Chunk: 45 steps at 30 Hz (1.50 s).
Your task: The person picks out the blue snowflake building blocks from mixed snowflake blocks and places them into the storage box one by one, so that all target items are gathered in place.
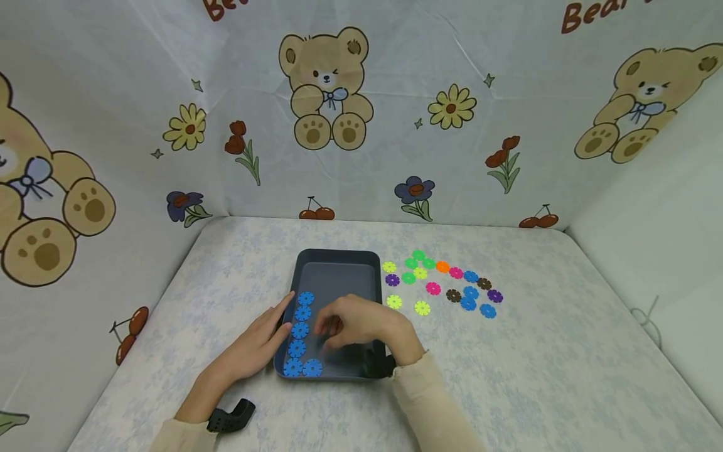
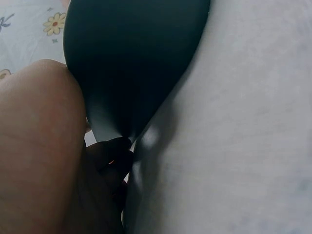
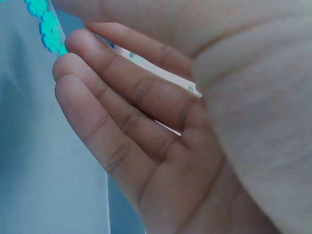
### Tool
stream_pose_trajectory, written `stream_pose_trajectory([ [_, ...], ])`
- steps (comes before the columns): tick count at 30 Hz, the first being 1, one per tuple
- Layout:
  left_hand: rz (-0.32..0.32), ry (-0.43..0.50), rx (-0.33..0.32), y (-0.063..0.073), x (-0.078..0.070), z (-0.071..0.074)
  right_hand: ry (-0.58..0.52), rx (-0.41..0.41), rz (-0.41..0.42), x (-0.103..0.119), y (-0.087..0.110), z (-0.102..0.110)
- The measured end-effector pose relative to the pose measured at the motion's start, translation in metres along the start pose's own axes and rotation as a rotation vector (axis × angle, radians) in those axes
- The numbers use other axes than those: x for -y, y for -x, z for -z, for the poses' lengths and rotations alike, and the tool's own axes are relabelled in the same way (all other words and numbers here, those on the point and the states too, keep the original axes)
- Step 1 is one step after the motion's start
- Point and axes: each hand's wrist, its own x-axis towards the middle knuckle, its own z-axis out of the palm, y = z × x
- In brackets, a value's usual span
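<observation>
A dark grey rectangular tray (image 1: pixel 339 257) lies on the table. Inside it, several blue notched discs (image 1: pixel 300 330) form a column along the left wall, and one more blue disc (image 1: pixel 312 368) sits beside the column's near end. My left hand (image 1: pixel 257 342) rests against the tray's left rim, fingers extended; the left wrist view shows fingers (image 2: pixel 114 158) by the tray's outer wall (image 2: pixel 131 58). Over the tray's middle hovers my right hand (image 1: pixel 361 323), thumb and fingers apart and loosely bent. In the right wrist view its fingers (image 3: pixel 92 112) hold nothing visible.
Right of the tray, loose discs are scattered on the patterned tablecloth (image 1: pixel 536 376): green (image 1: pixel 408 278), yellow (image 1: pixel 422 308), pink (image 1: pixel 433 289), orange (image 1: pixel 442 267), purple (image 1: pixel 392 280), brown (image 1: pixel 454 295) and blue (image 1: pixel 488 311). A bear-print curtain (image 1: pixel 384 125) hangs behind.
</observation>
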Motion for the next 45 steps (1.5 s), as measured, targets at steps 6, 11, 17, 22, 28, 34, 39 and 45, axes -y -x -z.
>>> stream_pose_trajectory([
  [6,0.002,0.004,0.002,0.000,0.000,0.000,-0.018,-0.045,0.013,-0.005,0.008,0.009],
  [11,-0.004,0.008,0.001,-0.001,0.000,-0.001,-0.025,-0.081,0.019,-0.011,0.014,0.014],
  [17,-0.009,0.005,0.000,-0.001,0.000,-0.001,-0.029,-0.136,0.006,-0.015,0.021,0.020],
  [22,-0.020,0.001,-0.003,0.000,0.001,-0.001,-0.019,-0.181,-0.021,-0.019,0.025,0.024],
  [28,-0.018,0.005,-0.001,0.000,0.002,-0.001,-0.039,-0.209,-0.036,-0.022,0.031,0.029],
  [34,-0.022,0.005,-0.004,0.000,0.002,-0.001,-0.034,-0.233,-0.046,-0.024,0.036,0.034],
  [39,-0.019,0.010,-0.001,0.000,0.002,-0.001,-0.035,-0.266,-0.051,-0.027,0.040,0.037],
  [45,-0.028,0.008,-0.004,-0.001,0.003,-0.001,-0.015,-0.311,-0.035,-0.033,0.047,0.040],
])
